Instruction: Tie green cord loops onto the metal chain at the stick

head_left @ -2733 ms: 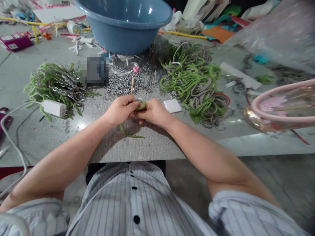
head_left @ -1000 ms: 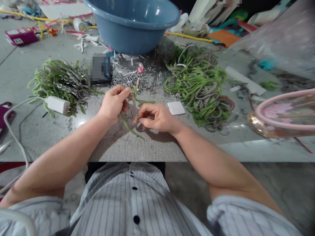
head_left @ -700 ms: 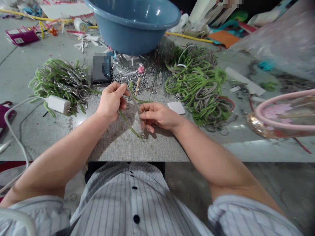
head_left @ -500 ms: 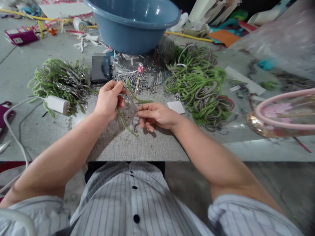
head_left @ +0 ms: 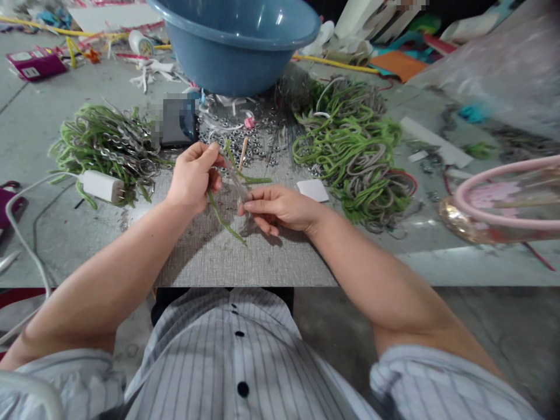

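Note:
My left hand (head_left: 192,178) pinches the upper end of a green cord (head_left: 225,219) above the grey mat (head_left: 245,256). The cord's loose tails hang down to the mat and stick out to the right. My right hand (head_left: 280,207) pinches a thin grey strand (head_left: 236,178) that runs up to my left fingers. Behind the hands lies a scatter of small metal rings (head_left: 227,137) with a thin wooden stick (head_left: 243,154) among them.
A pile of green cords with chains (head_left: 105,143) lies at the left, a bigger heap of green and grey cords (head_left: 350,146) at the right. A blue basin (head_left: 236,41) stands behind. A white charger (head_left: 102,186), a white pad (head_left: 312,190) and a pink-rimmed tray (head_left: 503,198) are nearby.
The hands, joined on a ring and green cord earlier, have drawn apart. My left hand rose and moved left with the cord; my right hand slid down along the grey strand.

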`<state>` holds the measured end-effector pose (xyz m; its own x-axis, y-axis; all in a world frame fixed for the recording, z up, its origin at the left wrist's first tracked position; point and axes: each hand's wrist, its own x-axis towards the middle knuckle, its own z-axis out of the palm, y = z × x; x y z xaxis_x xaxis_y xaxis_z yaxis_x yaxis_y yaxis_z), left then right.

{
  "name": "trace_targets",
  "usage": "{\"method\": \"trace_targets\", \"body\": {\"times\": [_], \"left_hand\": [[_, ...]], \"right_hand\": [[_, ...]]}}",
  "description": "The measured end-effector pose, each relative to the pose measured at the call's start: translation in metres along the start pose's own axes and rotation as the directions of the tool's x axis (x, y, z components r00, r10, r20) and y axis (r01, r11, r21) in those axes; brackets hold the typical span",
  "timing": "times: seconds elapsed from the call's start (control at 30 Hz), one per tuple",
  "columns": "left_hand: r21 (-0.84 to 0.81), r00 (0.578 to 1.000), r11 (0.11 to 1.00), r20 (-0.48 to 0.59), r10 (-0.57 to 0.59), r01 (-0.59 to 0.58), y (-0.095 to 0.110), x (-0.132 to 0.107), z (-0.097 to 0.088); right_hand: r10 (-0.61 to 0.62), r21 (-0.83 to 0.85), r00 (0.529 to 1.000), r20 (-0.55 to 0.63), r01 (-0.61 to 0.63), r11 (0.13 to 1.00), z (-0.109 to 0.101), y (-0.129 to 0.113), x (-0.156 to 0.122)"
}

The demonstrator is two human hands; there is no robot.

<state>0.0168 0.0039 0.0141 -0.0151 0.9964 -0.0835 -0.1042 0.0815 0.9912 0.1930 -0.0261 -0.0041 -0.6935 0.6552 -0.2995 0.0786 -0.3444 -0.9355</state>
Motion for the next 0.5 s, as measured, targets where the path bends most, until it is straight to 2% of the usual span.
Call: {"method": "trace_targets", "body": {"times": [0.17, 0.3, 0.4, 0.5], "left_hand": [[-0.035, 1.0, 0.999, 0.008, -0.016, 0.016, 0.0019, -0.0024, 0.0025], [-0.027, 0.999, 0.999, 0.019, -0.039, 0.039, 0.0034, -0.0042, 0.003], [-0.036, 0.998, 0.998, 0.046, -0.052, 0.054, 0.0041, -0.0049, 0.0028], [-0.056, 0.995, 0.996, 0.072, -0.064, 0.069, 0.0044, -0.0049, 0.0021]], "right_hand": [[-0.01, -0.107, 1.0, -0.005, 0.009, 0.994, 0.0034, -0.0013, -0.0019], [-0.041, -0.304, 0.999, -0.017, 0.034, 0.952, 0.0086, -0.0029, -0.0018], [-0.114, -0.494, 0.993, -0.023, 0.088, 0.865, 0.0095, -0.0019, 0.0007], [-0.226, -0.688, 0.974, 0.003, 0.166, 0.706, 0.0072, 0.0002, 0.0036]]}}
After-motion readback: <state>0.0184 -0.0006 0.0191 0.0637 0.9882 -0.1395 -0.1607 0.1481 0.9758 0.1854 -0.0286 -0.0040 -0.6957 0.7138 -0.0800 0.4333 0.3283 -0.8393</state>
